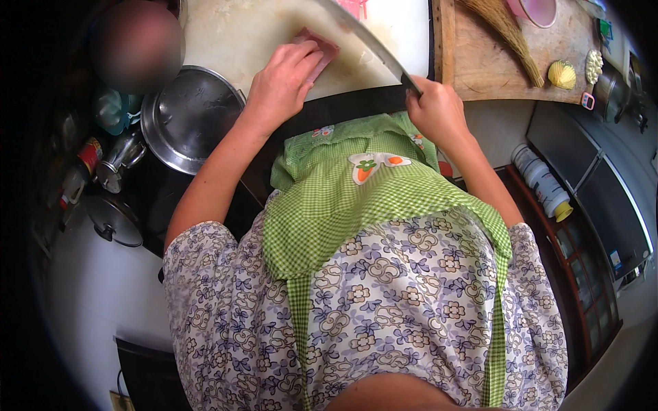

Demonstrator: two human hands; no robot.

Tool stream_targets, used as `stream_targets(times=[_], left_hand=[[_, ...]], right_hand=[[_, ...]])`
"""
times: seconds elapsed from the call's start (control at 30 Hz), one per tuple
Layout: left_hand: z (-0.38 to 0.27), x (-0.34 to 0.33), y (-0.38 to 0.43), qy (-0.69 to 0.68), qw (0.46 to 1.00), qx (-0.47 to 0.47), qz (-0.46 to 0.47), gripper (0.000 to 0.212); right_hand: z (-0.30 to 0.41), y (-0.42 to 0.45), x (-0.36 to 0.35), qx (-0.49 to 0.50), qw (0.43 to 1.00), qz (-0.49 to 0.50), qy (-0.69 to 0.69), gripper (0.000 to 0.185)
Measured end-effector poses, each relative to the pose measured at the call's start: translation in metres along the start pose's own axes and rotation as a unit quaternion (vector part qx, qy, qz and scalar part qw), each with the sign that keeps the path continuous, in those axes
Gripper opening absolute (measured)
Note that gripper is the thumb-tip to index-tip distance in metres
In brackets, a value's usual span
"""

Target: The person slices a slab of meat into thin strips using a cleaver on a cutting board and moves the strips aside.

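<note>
My left hand (286, 77) presses with bent fingers on a piece of raw meat (325, 54), which lies on a pale, stained cutting board (226, 31). In my right hand (437, 108) is the handle of a large knife (378, 50). Its long blade slants up and left over the board, to the right of the meat and apart from it, and its far end runs out of view. Pink pieces (352, 6), too cut off to identify, lie at the board's top edge.
Left of the board stands a steel pan (193, 120), with a glass lid (115, 222), a steel jug (117, 164) and bottles beyond. A wooden board (493, 77) at right bears a straw brush (506, 38), a yellow shell-shaped object (562, 74) and a pink bowl (537, 10).
</note>
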State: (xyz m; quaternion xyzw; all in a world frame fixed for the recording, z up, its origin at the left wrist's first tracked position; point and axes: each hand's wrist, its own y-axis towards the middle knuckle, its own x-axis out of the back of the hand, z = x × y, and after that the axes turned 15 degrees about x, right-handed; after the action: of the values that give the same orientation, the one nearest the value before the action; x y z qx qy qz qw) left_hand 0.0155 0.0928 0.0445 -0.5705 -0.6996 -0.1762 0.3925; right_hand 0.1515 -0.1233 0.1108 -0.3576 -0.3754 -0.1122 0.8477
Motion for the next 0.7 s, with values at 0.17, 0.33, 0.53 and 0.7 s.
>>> stream_targets(times=[0.17,0.33,0.53,0.7], left_hand=[[-0.006,-0.002,-0.006,0.01,1.0,0.0,0.003,0.046],[-0.004,-0.011,-0.004,0.065,0.997,-0.02,-0.034,0.042],[-0.012,-0.005,0.001,0.067,0.997,0.015,-0.041,0.042],[-0.015,-0.006,0.002,0.058,0.996,0.039,-0.057,0.049]], right_hand=[[0.01,-0.018,-0.006,0.038,0.999,-0.009,-0.009,0.024],[0.015,-0.022,-0.008,0.063,0.997,-0.016,-0.029,0.015],[0.014,-0.033,-0.01,0.052,0.998,-0.016,-0.031,0.014],[0.01,-0.042,-0.01,0.04,0.999,-0.012,-0.025,0.018]])
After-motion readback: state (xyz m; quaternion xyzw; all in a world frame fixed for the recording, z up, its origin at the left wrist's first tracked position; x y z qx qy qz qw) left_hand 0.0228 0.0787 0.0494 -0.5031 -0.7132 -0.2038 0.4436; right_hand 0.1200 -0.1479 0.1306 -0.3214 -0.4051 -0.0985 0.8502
